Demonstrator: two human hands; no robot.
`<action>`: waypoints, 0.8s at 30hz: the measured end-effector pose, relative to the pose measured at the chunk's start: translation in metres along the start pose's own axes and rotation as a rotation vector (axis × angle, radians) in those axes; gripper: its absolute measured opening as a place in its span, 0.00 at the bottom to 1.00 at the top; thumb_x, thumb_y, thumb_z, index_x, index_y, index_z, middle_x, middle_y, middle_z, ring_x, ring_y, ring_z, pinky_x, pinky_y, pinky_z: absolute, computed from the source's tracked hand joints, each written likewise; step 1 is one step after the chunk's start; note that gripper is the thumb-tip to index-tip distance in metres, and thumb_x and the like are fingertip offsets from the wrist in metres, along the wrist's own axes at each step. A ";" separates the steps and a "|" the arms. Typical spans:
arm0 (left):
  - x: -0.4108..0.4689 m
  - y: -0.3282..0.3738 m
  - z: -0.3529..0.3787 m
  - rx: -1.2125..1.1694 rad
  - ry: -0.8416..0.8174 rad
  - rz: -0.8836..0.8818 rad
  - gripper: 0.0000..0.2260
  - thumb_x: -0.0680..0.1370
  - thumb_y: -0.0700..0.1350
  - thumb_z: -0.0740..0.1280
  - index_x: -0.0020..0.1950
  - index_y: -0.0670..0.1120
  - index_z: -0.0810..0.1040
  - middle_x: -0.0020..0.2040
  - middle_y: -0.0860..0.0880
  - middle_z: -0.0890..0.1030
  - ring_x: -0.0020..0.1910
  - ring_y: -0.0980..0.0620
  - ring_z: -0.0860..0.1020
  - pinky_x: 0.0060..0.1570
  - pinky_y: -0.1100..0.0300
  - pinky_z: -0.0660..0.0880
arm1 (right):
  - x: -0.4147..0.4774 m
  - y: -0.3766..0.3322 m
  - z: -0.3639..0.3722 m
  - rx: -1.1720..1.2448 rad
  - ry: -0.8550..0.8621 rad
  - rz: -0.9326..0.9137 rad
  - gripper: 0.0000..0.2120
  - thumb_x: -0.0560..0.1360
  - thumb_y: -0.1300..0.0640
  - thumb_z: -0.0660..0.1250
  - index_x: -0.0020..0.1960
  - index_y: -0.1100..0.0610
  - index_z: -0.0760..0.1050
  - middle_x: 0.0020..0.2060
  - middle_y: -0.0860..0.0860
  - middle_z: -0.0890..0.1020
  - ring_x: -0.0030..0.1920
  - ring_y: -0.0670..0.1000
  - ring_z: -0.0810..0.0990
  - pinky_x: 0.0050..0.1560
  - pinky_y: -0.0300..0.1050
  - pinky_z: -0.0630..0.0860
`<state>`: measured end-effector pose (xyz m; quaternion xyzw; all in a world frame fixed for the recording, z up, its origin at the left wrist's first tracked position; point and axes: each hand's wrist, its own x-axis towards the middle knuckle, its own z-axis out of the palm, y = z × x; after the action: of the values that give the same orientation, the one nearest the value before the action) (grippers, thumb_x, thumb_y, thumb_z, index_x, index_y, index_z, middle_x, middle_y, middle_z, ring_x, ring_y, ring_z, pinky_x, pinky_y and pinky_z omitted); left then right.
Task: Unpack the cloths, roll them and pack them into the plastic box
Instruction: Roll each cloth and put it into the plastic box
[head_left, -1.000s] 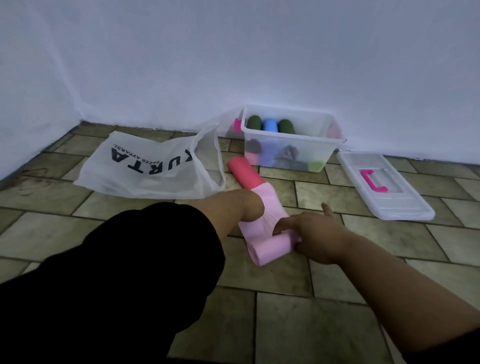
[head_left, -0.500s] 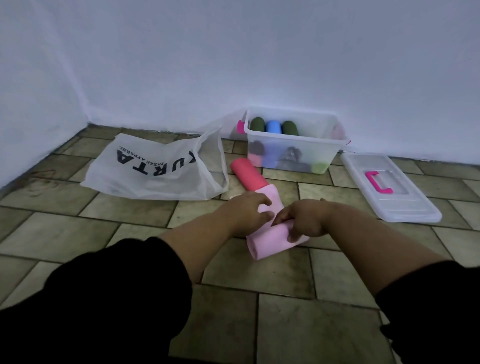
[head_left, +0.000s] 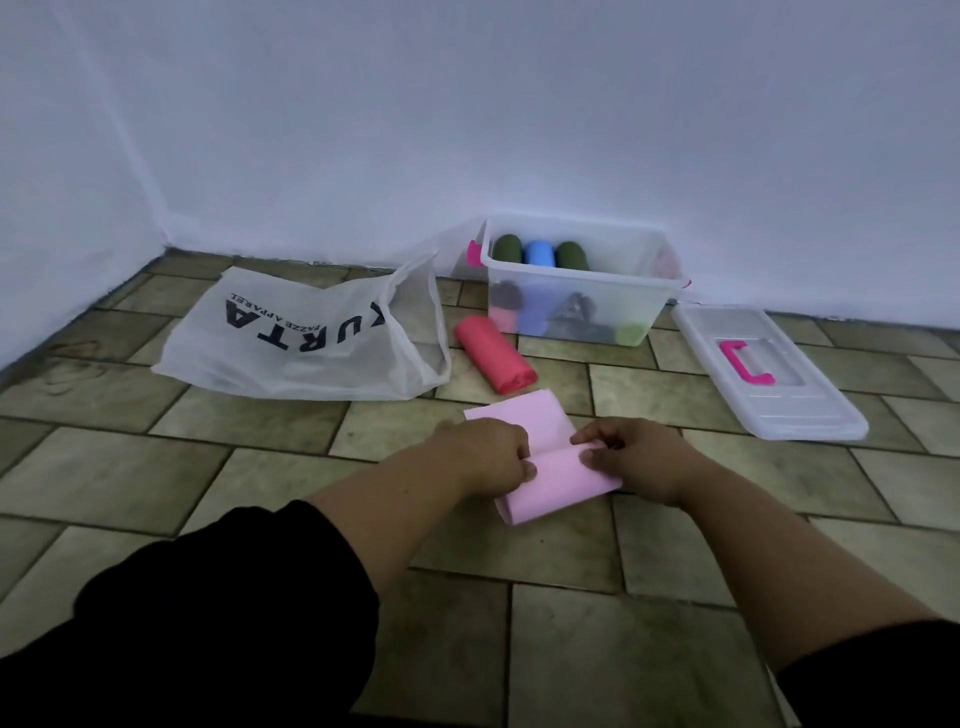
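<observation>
1. The pale pink cloth (head_left: 556, 467), partly rolled, lies on the tiled floor (head_left: 260, 467) in front of the person; its rolled end is nearest the camera and its flat tail (head_left: 514, 421) reaches toward the wall.
2. The left hand (head_left: 488, 454) grips the left end of the roll, fingers curled over the top and thumb on the near side.
3. The right hand (head_left: 631, 457) grips the right end the same way, fingers curled on the cloth and thumb pressed against the roll's face.
4. Just beyond the flat tail lies a red rolled cloth (head_left: 496, 361), set at a slant, apart from the pink one.
5. Behind that stands the clear plastic box (head_left: 582, 301) with pink latches, against the wall; on top inside it are two dark green rolls (head_left: 508, 248) and a blue roll (head_left: 540, 253) between them, with more rolls dimly visible through the side.
6. To the right of the box lies its clear lid (head_left: 779, 395) with a pink handle (head_left: 745, 361), flat on the floor.
7. To the left lies a white translucent bag (head_left: 291, 338) with black lettering, slumped on its side, mouth toward the red roll.
</observation>
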<state>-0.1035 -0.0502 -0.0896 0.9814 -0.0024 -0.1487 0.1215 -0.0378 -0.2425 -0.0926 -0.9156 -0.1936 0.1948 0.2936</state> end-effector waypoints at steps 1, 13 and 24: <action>-0.002 0.001 0.001 0.055 0.082 0.007 0.16 0.77 0.55 0.61 0.63 0.54 0.72 0.62 0.50 0.74 0.60 0.48 0.73 0.57 0.51 0.66 | -0.001 0.002 0.003 0.022 0.015 0.007 0.09 0.75 0.51 0.68 0.55 0.45 0.79 0.50 0.49 0.80 0.48 0.48 0.77 0.50 0.41 0.72; -0.005 0.001 0.026 0.016 0.193 0.070 0.21 0.76 0.58 0.61 0.64 0.50 0.67 0.61 0.48 0.76 0.56 0.46 0.74 0.55 0.52 0.64 | -0.005 0.005 0.011 0.244 0.083 -0.074 0.16 0.70 0.62 0.68 0.47 0.40 0.77 0.48 0.40 0.77 0.46 0.40 0.75 0.43 0.34 0.71; 0.001 -0.004 0.031 0.078 0.417 0.221 0.20 0.73 0.53 0.65 0.62 0.47 0.69 0.61 0.45 0.74 0.57 0.45 0.72 0.55 0.53 0.68 | 0.004 0.000 0.012 -0.010 0.068 -0.119 0.17 0.75 0.60 0.65 0.62 0.48 0.76 0.54 0.46 0.76 0.53 0.46 0.74 0.46 0.33 0.67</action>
<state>-0.1116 -0.0540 -0.1201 0.9886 -0.0905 0.0715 0.0969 -0.0399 -0.2353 -0.1024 -0.9100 -0.2385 0.1446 0.3066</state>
